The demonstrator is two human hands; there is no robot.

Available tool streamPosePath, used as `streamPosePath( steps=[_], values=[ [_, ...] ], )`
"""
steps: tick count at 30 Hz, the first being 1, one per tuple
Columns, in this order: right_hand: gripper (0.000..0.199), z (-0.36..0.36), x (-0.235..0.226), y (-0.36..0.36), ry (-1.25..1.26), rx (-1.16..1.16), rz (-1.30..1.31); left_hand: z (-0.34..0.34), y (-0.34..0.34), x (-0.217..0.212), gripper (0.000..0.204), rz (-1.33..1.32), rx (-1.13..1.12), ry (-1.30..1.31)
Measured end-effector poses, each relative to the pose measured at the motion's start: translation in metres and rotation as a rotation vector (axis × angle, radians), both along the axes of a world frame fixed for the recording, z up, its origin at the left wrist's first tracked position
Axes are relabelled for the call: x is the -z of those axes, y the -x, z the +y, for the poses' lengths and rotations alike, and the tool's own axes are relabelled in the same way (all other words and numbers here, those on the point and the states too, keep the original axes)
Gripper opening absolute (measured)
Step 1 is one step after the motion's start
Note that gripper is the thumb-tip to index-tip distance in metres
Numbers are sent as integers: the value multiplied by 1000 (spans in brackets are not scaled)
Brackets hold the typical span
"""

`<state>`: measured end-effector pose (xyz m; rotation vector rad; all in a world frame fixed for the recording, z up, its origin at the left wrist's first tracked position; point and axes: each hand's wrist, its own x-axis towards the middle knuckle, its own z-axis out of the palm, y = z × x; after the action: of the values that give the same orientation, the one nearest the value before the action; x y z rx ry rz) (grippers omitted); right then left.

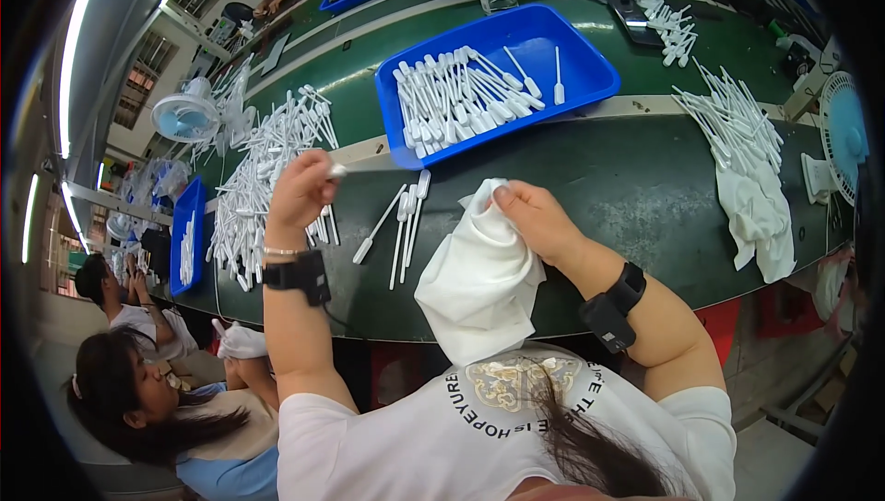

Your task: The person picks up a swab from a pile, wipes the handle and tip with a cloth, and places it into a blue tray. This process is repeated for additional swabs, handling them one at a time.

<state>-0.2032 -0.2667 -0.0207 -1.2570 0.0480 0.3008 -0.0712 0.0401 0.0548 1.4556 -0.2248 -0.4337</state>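
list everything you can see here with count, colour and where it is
blue tray: one, blue, centre of the bench, full of white droppers
droppers: too many to count, white, in that tray, heaped at left and right
loose droppers: about four, white, between the hands
bench: one, dark green
spare cloth: one, white, right side
fans: two, pale blue, far left and far right
co-workers: at least three, lower left and top
left hand: grip shut on one dropper
right hand: holds white cloth

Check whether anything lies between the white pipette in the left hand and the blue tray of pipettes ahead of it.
Nothing visible does. The left hand holds the pipette just short of the blue tray's near rim.
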Motion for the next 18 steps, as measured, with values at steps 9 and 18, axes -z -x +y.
streamPosePath(
  steps=[9, 18],
  values=[
    [32, -21, -11, -10, -104, 417, -107, -137, 107, 19, 23, 530, 271, 428],
    [27, -12, -8, -6, -74, 450, -160, -165, 111, 59, 20, 126, 148, 95]
  ],
)
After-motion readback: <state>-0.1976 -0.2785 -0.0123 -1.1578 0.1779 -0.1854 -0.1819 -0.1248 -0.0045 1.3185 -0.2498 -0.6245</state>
